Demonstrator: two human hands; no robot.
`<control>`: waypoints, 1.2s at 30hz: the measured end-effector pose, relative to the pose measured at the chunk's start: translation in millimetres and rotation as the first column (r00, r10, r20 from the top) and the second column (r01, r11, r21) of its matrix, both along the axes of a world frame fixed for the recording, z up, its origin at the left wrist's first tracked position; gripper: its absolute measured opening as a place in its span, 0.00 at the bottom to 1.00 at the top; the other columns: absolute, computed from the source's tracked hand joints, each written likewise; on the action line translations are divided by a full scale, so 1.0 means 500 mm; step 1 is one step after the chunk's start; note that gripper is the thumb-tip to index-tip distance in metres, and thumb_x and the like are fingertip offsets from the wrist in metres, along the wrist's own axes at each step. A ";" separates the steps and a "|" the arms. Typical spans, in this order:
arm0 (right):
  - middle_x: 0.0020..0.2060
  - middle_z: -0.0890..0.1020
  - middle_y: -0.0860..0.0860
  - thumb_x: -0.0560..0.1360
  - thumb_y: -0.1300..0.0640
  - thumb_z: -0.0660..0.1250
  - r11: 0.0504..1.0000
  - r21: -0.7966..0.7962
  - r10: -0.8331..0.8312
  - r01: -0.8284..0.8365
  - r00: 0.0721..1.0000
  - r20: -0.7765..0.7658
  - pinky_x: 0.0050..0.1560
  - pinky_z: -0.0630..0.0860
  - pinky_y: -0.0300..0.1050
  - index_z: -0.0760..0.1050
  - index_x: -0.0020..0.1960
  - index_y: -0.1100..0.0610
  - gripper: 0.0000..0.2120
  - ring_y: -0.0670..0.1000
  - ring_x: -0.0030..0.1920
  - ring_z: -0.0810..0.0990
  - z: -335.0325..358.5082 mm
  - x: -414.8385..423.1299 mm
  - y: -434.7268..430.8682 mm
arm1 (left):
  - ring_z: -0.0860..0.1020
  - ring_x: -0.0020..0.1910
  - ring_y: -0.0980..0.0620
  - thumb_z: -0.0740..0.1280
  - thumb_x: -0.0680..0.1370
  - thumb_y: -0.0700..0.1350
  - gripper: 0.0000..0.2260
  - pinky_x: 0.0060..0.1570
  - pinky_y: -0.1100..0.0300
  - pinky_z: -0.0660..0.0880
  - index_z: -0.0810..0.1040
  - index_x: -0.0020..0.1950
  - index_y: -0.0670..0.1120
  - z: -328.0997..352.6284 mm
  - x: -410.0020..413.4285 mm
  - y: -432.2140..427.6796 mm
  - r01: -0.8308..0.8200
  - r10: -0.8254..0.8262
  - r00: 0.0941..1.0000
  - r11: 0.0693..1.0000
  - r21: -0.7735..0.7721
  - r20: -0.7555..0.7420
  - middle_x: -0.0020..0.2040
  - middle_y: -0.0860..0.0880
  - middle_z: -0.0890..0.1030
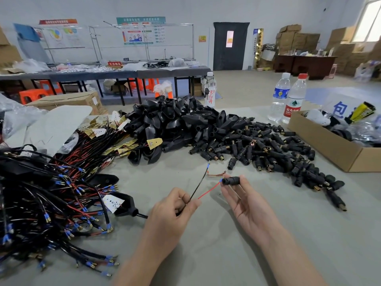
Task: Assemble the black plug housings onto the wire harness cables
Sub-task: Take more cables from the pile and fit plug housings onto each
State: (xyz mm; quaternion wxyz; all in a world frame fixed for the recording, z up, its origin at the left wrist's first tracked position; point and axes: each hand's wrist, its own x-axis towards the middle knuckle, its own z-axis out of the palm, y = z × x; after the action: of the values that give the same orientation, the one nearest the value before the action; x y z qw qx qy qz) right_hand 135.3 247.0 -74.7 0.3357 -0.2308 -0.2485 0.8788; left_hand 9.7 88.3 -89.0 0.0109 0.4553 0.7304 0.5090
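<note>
Centrally, right grip (245,201) clasped on plug housing (231,180), left grip (175,207) on seemingly attached cable (198,185).

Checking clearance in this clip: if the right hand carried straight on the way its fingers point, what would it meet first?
Probably the small copper strip on the table just beyond the right hand; if it passes above, the pile of black plug housings comes next. Depth is unclear.

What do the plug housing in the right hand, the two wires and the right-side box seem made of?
The plug housing in the right hand: likely moulded black plastic, semi-matte with faint sheen. The red wire and black wire, pinched by the left hand: flexible, probably plastic insulation, bending freely. The box: brown cardboard, matte, folded flaps.
</note>
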 end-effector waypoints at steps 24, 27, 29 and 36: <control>0.52 0.86 0.57 0.82 0.54 0.62 1.000 -0.016 -0.011 0.011 1.000 -0.008 0.38 0.83 0.42 0.79 0.53 0.68 0.16 0.54 0.43 0.87 -0.004 0.001 0.005 | 0.68 0.27 0.47 0.61 0.76 0.68 0.15 0.28 0.50 0.67 0.79 0.47 0.60 0.001 0.017 -0.003 -0.002 0.001 1.000 0.990 0.138 0.005 0.28 0.50 0.72; 0.53 0.86 0.57 0.82 0.54 0.62 1.000 -0.015 -0.008 0.008 1.000 -0.004 0.39 0.83 0.42 0.79 0.53 0.68 0.16 0.54 0.44 0.87 -0.006 0.001 0.007 | 0.68 0.27 0.48 0.62 0.77 0.64 0.12 0.27 0.53 0.66 0.79 0.47 0.59 0.001 0.016 -0.002 -0.003 0.003 1.000 0.993 0.122 0.000 0.27 0.52 0.71; 0.53 0.86 0.57 0.82 0.54 0.62 1.000 -0.014 -0.005 0.005 1.000 -0.003 0.38 0.83 0.42 0.79 0.52 0.68 0.17 0.54 0.43 0.87 -0.007 0.001 0.007 | 0.68 0.26 0.49 0.62 0.77 0.64 0.13 0.27 0.54 0.66 0.79 0.47 0.58 0.000 0.014 -0.002 -0.004 0.003 1.000 0.993 0.119 0.005 0.26 0.53 0.70; 0.52 0.86 0.57 0.82 0.54 0.62 0.997 0.075 -0.012 0.008 0.999 0.047 0.39 0.82 0.42 0.79 0.52 0.65 0.14 0.54 0.43 0.87 -0.008 0.001 0.005 | 0.68 0.26 0.50 0.60 0.76 0.70 0.18 0.26 0.55 0.66 0.80 0.47 0.58 -0.002 0.009 -0.001 -0.007 0.000 0.999 0.988 0.156 0.046 0.26 0.52 0.69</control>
State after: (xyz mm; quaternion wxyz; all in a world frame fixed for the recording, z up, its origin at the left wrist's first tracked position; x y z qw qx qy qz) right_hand 136.0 249.3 -78.9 0.3424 -0.2402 -0.2880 0.8615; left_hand 14.2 87.8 -90.1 -0.0089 0.4415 0.6886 0.5751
